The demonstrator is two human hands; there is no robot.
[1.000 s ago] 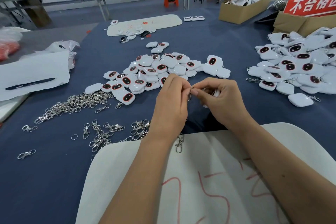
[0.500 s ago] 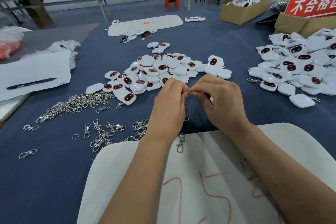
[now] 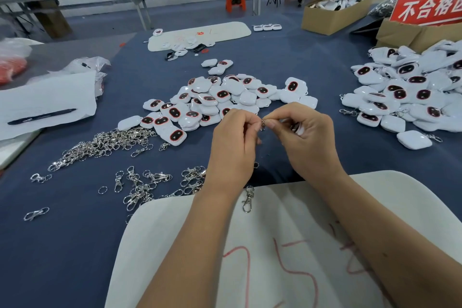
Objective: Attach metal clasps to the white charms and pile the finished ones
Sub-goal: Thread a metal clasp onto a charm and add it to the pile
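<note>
My left hand (image 3: 233, 147) and my right hand (image 3: 308, 142) meet above the blue table, fingertips pinching a small metal ring (image 3: 263, 124) between them. A white charm (image 3: 298, 130) is curled inside my right hand, mostly hidden. A metal clasp (image 3: 247, 199) dangles below my left wrist over a white board. A heap of white charms with dark red-rimmed faces (image 3: 220, 100) lies just beyond my hands. Charms with clasps on them are piled at the right (image 3: 410, 90). Loose clasps (image 3: 105, 145) lie in a heap at the left, with more scattered (image 3: 145, 185) near my left forearm.
A white board with red marks (image 3: 287, 245) lies under my forearms. White paper with a black pen (image 3: 41, 115) sits at the left edge. Cardboard boxes (image 3: 332, 16) and a red sign (image 3: 428, 6) stand at the back right. A white tray (image 3: 200, 34) lies farther back.
Both hands stayed together at the same spot. My right hand turned a little, its fingers working the ring, and the clasp under my left wrist hangs much as before.
</note>
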